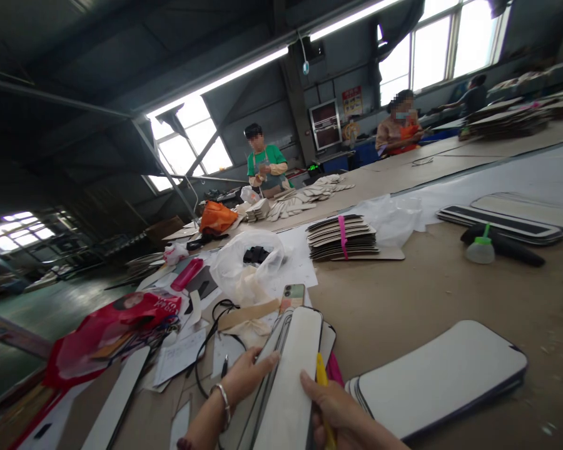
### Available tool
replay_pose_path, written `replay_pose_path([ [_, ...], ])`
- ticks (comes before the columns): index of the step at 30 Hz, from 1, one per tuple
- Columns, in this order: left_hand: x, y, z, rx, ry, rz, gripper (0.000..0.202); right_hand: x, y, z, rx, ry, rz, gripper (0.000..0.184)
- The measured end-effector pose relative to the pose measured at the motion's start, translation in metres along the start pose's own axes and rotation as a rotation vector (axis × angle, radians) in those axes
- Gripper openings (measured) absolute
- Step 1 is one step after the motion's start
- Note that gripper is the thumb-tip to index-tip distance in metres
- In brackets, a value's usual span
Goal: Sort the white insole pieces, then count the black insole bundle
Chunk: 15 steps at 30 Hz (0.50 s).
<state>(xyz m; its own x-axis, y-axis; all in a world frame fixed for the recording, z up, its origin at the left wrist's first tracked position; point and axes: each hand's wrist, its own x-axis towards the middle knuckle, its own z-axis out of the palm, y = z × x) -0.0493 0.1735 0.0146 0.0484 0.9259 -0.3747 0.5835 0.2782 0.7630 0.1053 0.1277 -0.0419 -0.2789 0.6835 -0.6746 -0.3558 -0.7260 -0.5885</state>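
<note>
The left hand (246,374) and right hand (331,406) both curl around an upright stack of white panels (291,375), the right also pinching a yellow pen (323,387).

Counted: two hands, left hand (244,375) and right hand (333,409); three co-workers; one phone (293,295); one green-capped bottle (480,248); one banded stack (342,238).

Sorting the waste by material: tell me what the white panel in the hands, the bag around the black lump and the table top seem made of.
White panel: likely foam or board with a smooth matte white face and dark edging. Bag: thin translucent plastic film, crinkled and glossy. Table top: brown fibreboard or cardboard, dull, scuffed, with crumbs. Left hand and right hand grip the panel.
</note>
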Motion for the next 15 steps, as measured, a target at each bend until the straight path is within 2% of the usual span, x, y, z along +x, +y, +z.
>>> replay_pose_path([
  [6, -0.008, -0.001, 0.006, 0.149, 0.062, -0.079, 0.072, 0.001, 0.007, 0.004, 0.050, 0.060, -0.040, 0.039],
  [15, -0.010, 0.006, 0.006, 0.251, 0.070, -0.087, 0.072, -0.022, 0.020, -0.001, 0.197, 0.101, -0.121, 0.032],
])
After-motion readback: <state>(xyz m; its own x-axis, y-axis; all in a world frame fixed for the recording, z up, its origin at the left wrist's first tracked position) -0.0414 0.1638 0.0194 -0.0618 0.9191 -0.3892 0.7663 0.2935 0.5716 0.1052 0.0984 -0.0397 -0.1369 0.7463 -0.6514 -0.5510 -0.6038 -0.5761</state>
